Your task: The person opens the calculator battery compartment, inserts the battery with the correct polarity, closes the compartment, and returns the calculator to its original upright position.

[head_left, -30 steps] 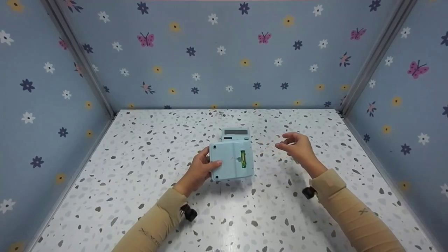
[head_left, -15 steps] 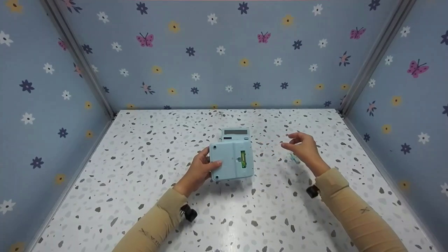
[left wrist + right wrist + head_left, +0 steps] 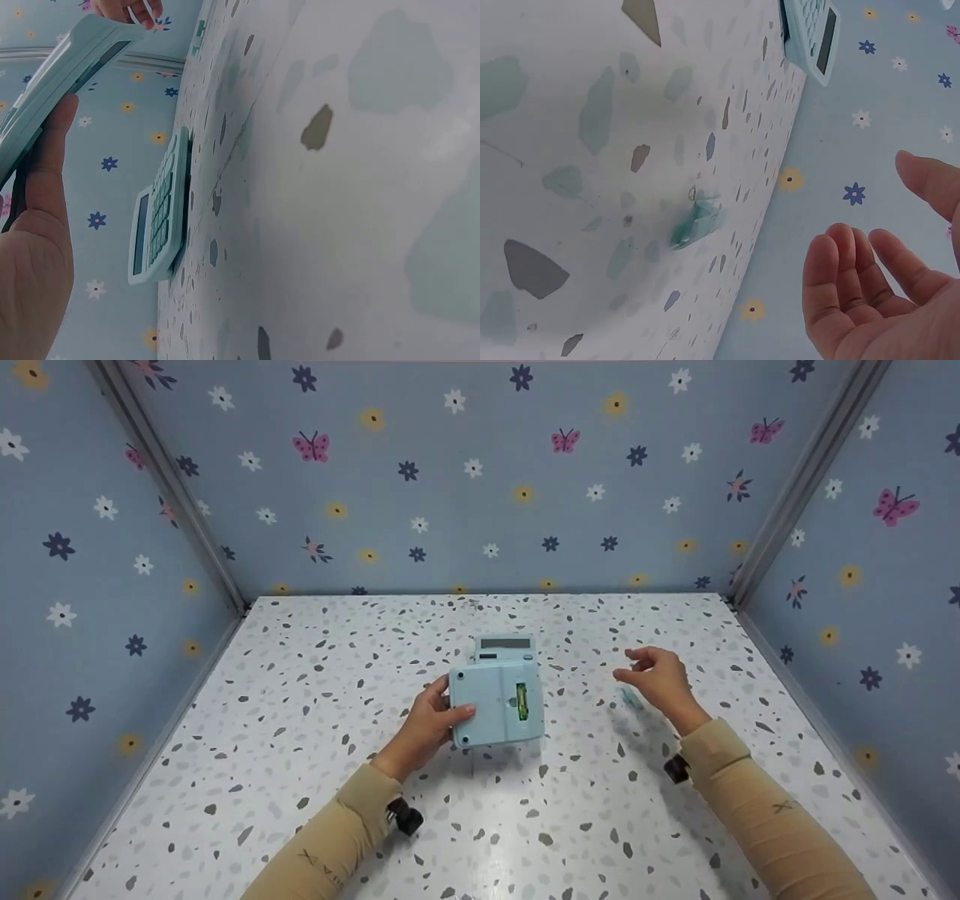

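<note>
My left hand (image 3: 427,727) grips a light blue calculator-like device (image 3: 484,712) by its left side, thumb on the back, which faces up. A slot near its right side bares a green battery (image 3: 522,702). Behind and partly covered by it, a light blue calculator (image 3: 505,644) lies on the table; its keys show in the left wrist view. My right hand (image 3: 660,682) hovers to the right with loosely bent fingers, holding nothing in the right wrist view. Below it on the table lies a small teal piece (image 3: 697,223), blurred, perhaps a battery cover.
The white speckled table (image 3: 300,780) meets blue flowered panels (image 3: 465,510) at the back and on both sides. Grey metal posts (image 3: 172,487) stand in the corners.
My right hand has drawn back to the right, away from the held device. The teal piece has come into sight on the table beneath it. My left hand stays put.
</note>
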Tool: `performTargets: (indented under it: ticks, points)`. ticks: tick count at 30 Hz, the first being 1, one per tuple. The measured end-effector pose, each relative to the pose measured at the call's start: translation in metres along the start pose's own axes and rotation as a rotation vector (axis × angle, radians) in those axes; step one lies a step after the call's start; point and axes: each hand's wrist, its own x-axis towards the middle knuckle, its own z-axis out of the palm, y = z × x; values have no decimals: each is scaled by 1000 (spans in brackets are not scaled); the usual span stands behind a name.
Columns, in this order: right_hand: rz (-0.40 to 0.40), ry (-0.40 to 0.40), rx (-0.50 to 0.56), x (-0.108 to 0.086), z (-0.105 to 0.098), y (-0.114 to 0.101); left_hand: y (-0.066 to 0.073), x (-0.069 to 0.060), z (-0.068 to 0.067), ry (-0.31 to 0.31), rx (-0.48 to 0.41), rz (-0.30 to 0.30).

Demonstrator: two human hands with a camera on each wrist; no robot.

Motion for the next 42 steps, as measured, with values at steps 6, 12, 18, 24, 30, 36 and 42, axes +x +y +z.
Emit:
performTargets:
  ticks: [6,12,18,24,30,36,42]
  points:
    - [19,-19,-34,5,0,8,0,0,-1,-2,-3,-1]
    - [35,-47,-68,9,0,13,-1,0,-2,-8,-3,8]
    - [59,-79,-134,13,2,15,-1,0,-2,-10,-4,4]
    - [95,-105,-194,19,4,18,-1,1,-3,-5,3,-14]
    - [123,-147,-240,24,4,21,-2,1,-4,-2,17,-21]
    - [146,-212,-254,29,2,25,0,-1,-2,-12,-1,-8]
    - [196,-259,-271,34,3,27,0,-2,-2,-15,-9,1]
